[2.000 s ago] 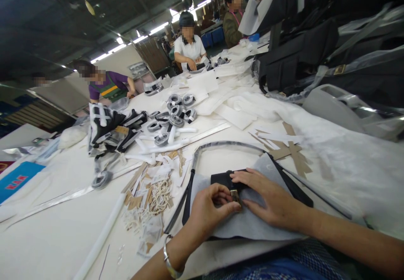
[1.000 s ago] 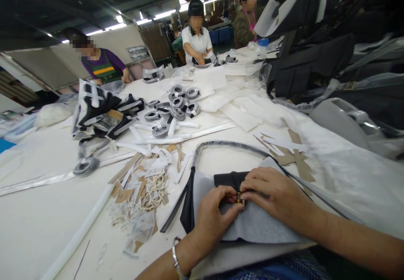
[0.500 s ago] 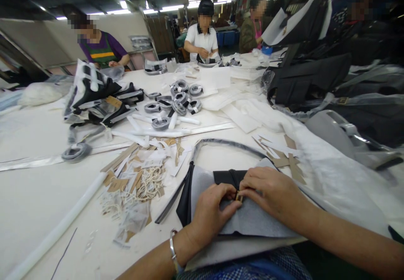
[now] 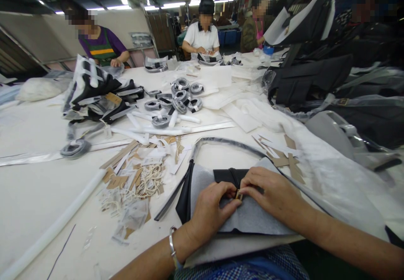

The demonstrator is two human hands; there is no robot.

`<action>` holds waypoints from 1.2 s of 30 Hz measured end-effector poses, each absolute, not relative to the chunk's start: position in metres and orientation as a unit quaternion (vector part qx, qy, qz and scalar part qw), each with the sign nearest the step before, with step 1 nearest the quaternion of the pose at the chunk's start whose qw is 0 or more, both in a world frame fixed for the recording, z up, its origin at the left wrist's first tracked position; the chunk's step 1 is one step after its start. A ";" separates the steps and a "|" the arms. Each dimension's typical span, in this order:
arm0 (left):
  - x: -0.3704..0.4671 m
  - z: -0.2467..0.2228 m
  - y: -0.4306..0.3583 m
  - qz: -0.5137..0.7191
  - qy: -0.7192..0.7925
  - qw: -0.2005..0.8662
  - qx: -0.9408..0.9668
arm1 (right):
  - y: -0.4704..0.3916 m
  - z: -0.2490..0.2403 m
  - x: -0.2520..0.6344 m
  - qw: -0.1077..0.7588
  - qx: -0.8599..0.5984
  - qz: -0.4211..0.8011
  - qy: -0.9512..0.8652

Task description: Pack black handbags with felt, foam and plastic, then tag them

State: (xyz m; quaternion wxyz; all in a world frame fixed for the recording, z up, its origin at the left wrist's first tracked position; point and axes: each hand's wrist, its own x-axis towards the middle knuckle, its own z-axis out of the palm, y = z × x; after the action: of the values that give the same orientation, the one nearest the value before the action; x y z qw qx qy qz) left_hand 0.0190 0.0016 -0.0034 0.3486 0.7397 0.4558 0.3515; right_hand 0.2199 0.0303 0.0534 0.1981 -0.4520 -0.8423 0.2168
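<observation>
A black handbag (image 4: pixel 186 196) lies at the table's front edge, its front covered by a pale grey sheet (image 4: pixel 261 221). Its wrapped strap (image 4: pixel 221 141) arches behind it. At the middle of the bag is a small gold clasp (image 4: pixel 239 194). My left hand (image 4: pixel 213 204), with a silver bangle at the wrist, pinches the clasp from the left. From the right, my right hand (image 4: pixel 271 191) has its fingertips closed on the same clasp. The fingertips partly hide the clasp.
Cardboard strips and string (image 4: pixel 151 181) lie left of the bag. Coiled wrapped straps (image 4: pixel 179 97) sit farther back, beside a pile of bags (image 4: pixel 94 90). Black bags (image 4: pixel 309 78) are heaped at right. Three people work across the table (image 4: pixel 126 78).
My hands stay on the clasp with only slight finger movement. Across the table, the hands of the person in white have lowered onto the item there.
</observation>
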 end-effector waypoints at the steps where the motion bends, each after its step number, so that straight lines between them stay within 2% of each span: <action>1: 0.019 -0.003 0.002 0.352 0.456 0.349 0.739 | 0.030 0.054 0.220 0.199 -0.452 0.215 -0.843; 11: 0.019 -0.003 0.002 0.355 0.455 0.351 0.737 | 0.028 0.055 0.218 0.229 -0.443 0.201 -0.843; 21: 0.019 -0.005 0.002 0.360 0.453 0.347 0.738 | 0.025 0.056 0.216 0.166 -0.429 0.135 -0.878; 26: 0.020 -0.003 0.004 0.377 0.453 0.378 0.714 | 0.021 0.052 0.214 0.159 -0.415 0.124 -0.887; 30: 0.021 -0.002 0.006 0.394 0.451 0.400 0.694 | 0.015 0.050 0.216 0.161 -0.409 0.135 -0.888; 36: 0.019 -0.004 0.007 0.398 0.446 0.411 0.689 | 0.012 0.057 0.224 0.200 -0.430 0.219 -0.853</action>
State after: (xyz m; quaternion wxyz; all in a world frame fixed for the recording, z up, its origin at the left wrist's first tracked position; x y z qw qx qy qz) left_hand 0.0195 0.0070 -0.0036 0.4107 0.6885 0.4458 0.3980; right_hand 0.2236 0.0118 0.0572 0.1999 -0.4297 -0.8528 0.2195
